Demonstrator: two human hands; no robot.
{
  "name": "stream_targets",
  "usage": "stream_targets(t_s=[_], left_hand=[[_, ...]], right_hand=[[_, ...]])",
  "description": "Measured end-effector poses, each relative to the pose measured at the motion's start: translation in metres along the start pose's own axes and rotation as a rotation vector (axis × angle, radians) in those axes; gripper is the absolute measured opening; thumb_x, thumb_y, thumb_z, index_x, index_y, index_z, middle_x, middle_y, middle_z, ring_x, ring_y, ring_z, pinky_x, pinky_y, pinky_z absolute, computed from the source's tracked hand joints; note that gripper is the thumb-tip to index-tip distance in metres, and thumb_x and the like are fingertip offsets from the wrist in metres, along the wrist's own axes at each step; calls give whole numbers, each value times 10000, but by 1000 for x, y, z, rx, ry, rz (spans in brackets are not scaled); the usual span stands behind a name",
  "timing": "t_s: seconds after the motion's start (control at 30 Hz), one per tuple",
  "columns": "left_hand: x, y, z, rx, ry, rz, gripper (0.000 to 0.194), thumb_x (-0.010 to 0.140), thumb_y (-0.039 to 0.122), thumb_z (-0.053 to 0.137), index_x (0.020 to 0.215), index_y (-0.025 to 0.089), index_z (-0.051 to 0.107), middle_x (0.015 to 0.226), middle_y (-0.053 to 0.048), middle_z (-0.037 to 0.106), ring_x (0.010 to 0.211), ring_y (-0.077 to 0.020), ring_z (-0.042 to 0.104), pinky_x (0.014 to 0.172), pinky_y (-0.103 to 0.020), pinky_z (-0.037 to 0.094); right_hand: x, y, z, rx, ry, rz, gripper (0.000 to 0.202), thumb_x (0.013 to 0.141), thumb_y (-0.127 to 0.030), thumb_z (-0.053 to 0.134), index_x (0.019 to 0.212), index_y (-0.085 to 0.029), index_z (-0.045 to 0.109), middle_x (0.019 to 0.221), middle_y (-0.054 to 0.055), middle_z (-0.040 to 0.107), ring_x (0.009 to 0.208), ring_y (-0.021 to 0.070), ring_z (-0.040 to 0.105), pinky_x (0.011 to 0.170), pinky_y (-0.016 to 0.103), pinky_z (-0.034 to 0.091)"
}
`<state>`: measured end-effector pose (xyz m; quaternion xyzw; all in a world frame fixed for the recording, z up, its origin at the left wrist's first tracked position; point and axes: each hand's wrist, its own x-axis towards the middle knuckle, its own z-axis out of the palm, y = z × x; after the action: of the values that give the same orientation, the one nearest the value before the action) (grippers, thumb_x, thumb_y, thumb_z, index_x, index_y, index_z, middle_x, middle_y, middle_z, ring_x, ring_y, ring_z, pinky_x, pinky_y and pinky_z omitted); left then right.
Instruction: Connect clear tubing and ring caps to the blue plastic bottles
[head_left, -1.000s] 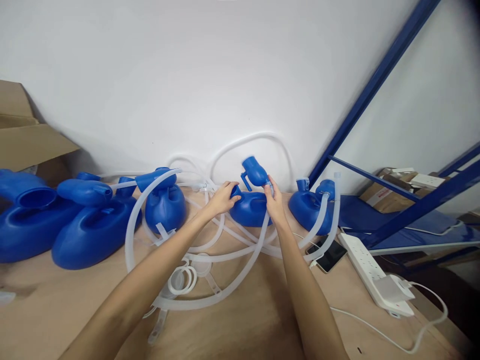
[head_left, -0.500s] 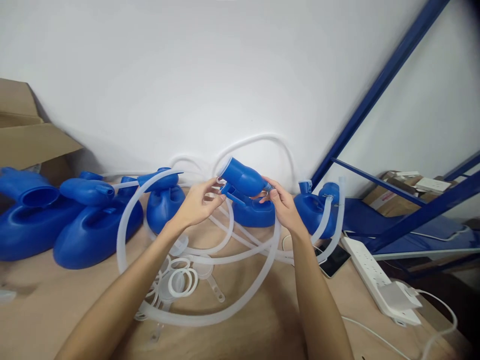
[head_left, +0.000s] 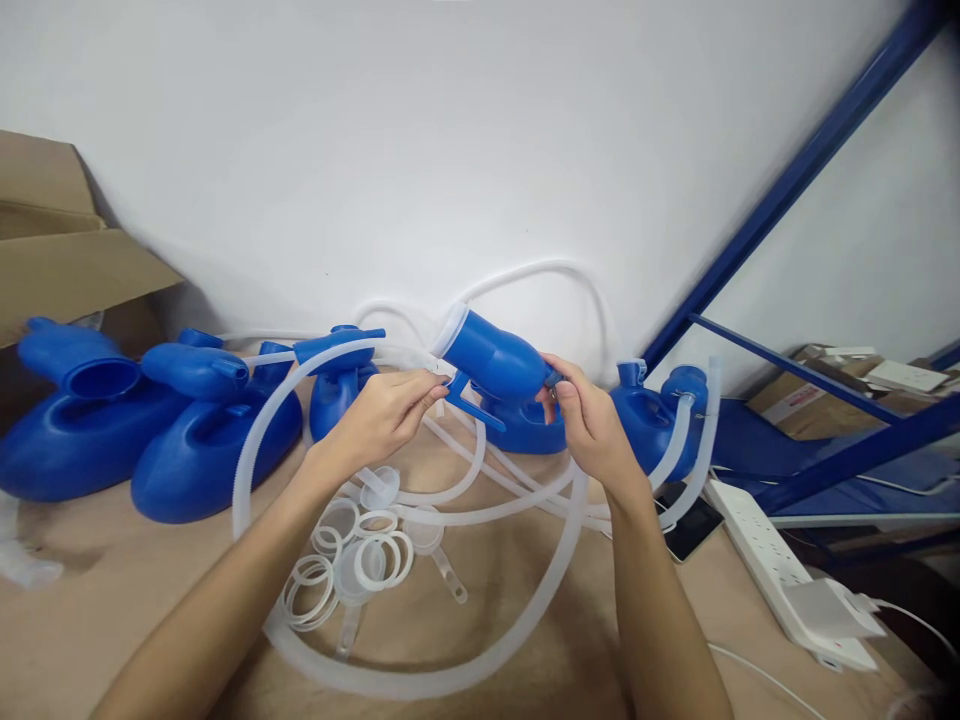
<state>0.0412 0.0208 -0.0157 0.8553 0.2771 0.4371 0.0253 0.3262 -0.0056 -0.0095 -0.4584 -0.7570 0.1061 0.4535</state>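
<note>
In the middle of the view, a blue urinal funnel (head_left: pixel 504 358) is held tilted above the table, its wide end up to the left. Over that wide end sits a translucent white cap (head_left: pixel 449 332). My left hand (head_left: pixel 394 408) pinches the cap's lower edge, close to the funnel's blue hook-shaped handle (head_left: pixel 477 406). Wrapped around the funnel's narrow neck is my right hand (head_left: pixel 596 418), fingers closed. A clear corrugated hose (head_left: pixel 559 560) hangs below my right hand and loops across the table; its upper end is hidden. Behind the funnel stands a blue urinal bottle (head_left: pixel 517 432).
More blue bottles (head_left: pixel 214 470) stand at left and right. White rings (head_left: pixel 371 562) and flat caps lie beneath my left arm. A phone (head_left: pixel 694 522) and a power strip (head_left: pixel 780 565) lie right, beside a blue metal frame (head_left: pixel 795 190). A cardboard box (head_left: pixel 82 265) is far left.
My left hand's fingers have closed into a pinch at the cap's edge. More of the white cap shows beyond the funnel's rim. The whole view has shifted slightly.
</note>
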Motion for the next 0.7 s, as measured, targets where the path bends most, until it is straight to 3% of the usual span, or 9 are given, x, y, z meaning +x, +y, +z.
stream_targets(t_s=[0.1, 0.23, 0.43, 0.57, 0.7], left_hand=[[-2, 2, -4, -27, -14, 43, 404, 1096, 373, 385, 832, 196, 635, 697, -21, 632, 618, -155, 575, 636, -268, 436], [-2, 4, -2, -129, 2, -22, 449, 1091, 400, 403, 763, 195, 631, 661, -9, 635, 597, -148, 579, 630, -259, 451], [-1, 4, 11, -202, 178, -156, 405, 1074, 377, 427, 835, 185, 691, 758, -28, 741, 690, -169, 678, 685, -257, 506], [-2, 1, 12, -229, 126, -205, 482, 1083, 433, 398, 777, 191, 681, 720, -28, 733, 657, -170, 667, 673, -267, 517], [-3, -2, 14, -134, 108, -154, 436, 1081, 427, 413, 903, 191, 733, 793, -39, 770, 712, -186, 706, 685, -275, 526]], right_hand=[[-2, -2, -4, 1, -12, -3, 577, 1075, -613, 315, 1408, -256, 622, 804, 55, 680, 650, 226, 625, 663, 417, 555], [-4, 2, -9, 60, -65, 1, 595, 1071, -631, 307, 1435, -266, 605, 785, 39, 660, 616, 204, 596, 624, 387, 538], [-2, -2, -7, -18, -45, -4, 596, 1065, -634, 315, 1448, -269, 592, 857, 61, 701, 677, 239, 638, 700, 431, 549], [-1, -1, -7, -26, -53, -12, 597, 1071, -616, 310, 1479, -261, 563, 815, 56, 697, 745, 260, 660, 796, 461, 565], [-2, -5, -7, 9, -64, 37, 659, 1039, -666, 371, 1569, -285, 463, 886, 54, 700, 819, 271, 669, 823, 450, 557]])
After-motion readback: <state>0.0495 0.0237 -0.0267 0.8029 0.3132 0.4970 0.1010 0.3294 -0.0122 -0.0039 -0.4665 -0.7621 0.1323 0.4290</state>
